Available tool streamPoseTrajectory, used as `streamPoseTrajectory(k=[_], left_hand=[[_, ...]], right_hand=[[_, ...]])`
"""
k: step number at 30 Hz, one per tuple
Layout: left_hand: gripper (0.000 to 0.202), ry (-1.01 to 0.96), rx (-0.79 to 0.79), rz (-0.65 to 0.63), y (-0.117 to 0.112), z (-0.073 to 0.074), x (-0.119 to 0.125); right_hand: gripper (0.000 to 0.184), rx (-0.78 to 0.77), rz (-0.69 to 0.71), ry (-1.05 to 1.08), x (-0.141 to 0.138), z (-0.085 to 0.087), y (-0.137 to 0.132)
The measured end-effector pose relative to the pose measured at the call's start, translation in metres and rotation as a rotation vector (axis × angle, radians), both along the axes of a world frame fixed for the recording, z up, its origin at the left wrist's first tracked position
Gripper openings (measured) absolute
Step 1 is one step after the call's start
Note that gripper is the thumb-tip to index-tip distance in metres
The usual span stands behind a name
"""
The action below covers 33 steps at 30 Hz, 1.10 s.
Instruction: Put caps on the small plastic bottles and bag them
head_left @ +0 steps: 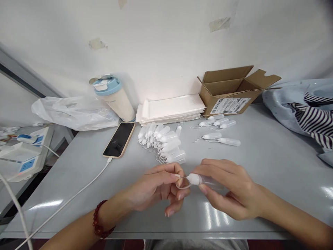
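Note:
My right hand [234, 187] holds a small translucent plastic dropper bottle [205, 180] with a white tip, gripping it between thumb and fingers. A thin pale cord loop [184, 184] runs from the bottle's tip, and my left hand [158, 185] pinches it between thumb and forefinger. A red bead bracelet [100, 218] circles my left wrist. Just beyond my hands lies a heap of similar bottles [163, 140], and several more lie separately [215, 130] to the right of it.
On the grey table [262, 173] are a phone [119, 140] with a white cable [78, 187], a tumbler [114, 99], a plastic bag [75, 113], stacked white trays [171, 108], an open cardboard box [229, 90] and striped cloth [312, 118]. A wall stands behind.

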<state>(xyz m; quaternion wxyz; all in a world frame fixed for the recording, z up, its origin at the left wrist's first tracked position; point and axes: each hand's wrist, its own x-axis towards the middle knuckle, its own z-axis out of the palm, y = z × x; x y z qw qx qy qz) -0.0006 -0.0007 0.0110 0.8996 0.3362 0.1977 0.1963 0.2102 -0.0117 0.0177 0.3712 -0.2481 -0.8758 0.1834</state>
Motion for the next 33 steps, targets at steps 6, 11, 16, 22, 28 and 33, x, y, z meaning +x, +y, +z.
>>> streamPoseTrajectory(k=[6,11,16,22,28,33], left_hand=[[0.017,0.028,-0.002,0.01,-0.0008,0.0004,0.001],[0.015,0.033,0.0,0.008,-0.001,-0.0011,0.0007],[0.016,0.035,0.01,0.009,-0.0003,-0.0003,0.0012],[0.016,0.058,0.013,0.011,-0.0006,0.0009,0.0016],[0.016,0.111,0.086,0.065,-0.0033,-0.0013,0.0023],[0.015,0.166,0.144,0.104,-0.0061,-0.0045,0.0019]], right_hand=[[0.017,0.009,-0.017,-0.016,0.0009,0.0005,-0.0004],[0.018,0.023,-0.024,-0.005,0.0005,0.0007,-0.0014],[0.018,0.02,-0.028,-0.005,0.0001,0.0009,-0.0009],[0.018,0.037,-0.033,0.01,0.0001,0.0,-0.0012],[0.017,0.058,-0.049,-0.011,0.0011,-0.0016,-0.0014],[0.015,0.068,-0.039,-0.035,0.0004,-0.0019,-0.002]])
